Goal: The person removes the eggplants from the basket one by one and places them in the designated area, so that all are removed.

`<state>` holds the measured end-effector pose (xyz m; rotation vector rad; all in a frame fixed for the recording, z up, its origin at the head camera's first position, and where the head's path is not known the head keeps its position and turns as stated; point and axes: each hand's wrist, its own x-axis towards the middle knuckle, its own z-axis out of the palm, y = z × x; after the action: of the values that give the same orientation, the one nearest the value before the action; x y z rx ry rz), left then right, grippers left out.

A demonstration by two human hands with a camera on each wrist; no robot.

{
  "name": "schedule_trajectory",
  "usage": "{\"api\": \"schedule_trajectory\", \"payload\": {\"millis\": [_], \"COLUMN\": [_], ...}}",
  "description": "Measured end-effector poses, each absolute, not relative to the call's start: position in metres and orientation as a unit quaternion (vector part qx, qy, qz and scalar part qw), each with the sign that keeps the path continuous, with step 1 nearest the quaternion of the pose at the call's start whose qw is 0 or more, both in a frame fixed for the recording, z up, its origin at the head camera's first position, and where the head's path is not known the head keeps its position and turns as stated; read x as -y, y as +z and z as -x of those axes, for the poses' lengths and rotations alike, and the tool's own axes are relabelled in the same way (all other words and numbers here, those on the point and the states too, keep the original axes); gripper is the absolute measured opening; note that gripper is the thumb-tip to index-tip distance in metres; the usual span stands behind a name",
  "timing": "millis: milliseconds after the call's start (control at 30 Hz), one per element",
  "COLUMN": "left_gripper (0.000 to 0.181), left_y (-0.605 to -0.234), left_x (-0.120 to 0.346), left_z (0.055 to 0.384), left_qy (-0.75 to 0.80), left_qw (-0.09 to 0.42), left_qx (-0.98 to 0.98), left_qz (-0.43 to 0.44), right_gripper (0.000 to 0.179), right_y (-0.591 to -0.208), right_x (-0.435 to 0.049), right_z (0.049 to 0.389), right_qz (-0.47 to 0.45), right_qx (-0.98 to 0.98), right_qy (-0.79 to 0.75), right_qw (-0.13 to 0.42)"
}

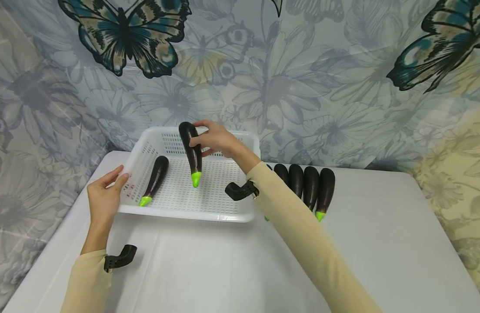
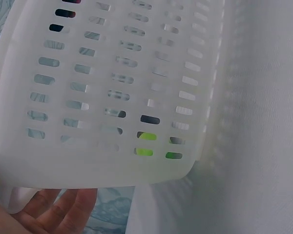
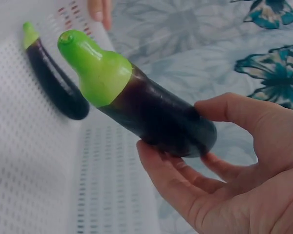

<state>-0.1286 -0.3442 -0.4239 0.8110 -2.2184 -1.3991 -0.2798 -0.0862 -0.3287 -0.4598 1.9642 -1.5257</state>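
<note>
My right hand (image 1: 218, 140) grips a dark purple eggplant (image 1: 191, 150) between thumb and fingers, above the white plastic basket (image 1: 193, 216). Its bright green stem end points down toward the near side; in the right wrist view that green cap (image 3: 105, 78) stands out clearly. Inside the basket, along the left wall, lies another eggplant (image 1: 157, 176), not touched by a hand. At the basket's left rim, my left hand (image 1: 103, 198) holds the edge. The left wrist view shows its fingers (image 2: 63, 212) bent at the rim, with the thumb out of sight there.
Right of the basket, several eggplants (image 1: 325, 187) lie side by side on the white-covered table (image 1: 381, 226), partly hidden by the right sleeve (image 1: 298, 230). A patterned cloth with butterflies (image 1: 126, 37) hangs behind the table.
</note>
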Motion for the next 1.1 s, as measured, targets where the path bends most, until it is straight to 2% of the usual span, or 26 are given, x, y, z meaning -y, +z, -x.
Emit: {"api": "schedule_trajectory", "payload": {"millis": [1100], "left_gripper": [0.041], "left_y": [-0.423], "left_x": [0.341], "left_z": [0.127], "left_qy": [-0.490], "left_qw": [0.195], "left_qx": [0.796], "left_qz": [-0.296], "right_gripper": [0.065], "right_y": [-0.344], "right_x": [-0.001], "right_z": [0.268], "right_qz": [0.164], "right_qx": [-0.732], "right_qy": [-0.606], "right_qw": [0.266]}}
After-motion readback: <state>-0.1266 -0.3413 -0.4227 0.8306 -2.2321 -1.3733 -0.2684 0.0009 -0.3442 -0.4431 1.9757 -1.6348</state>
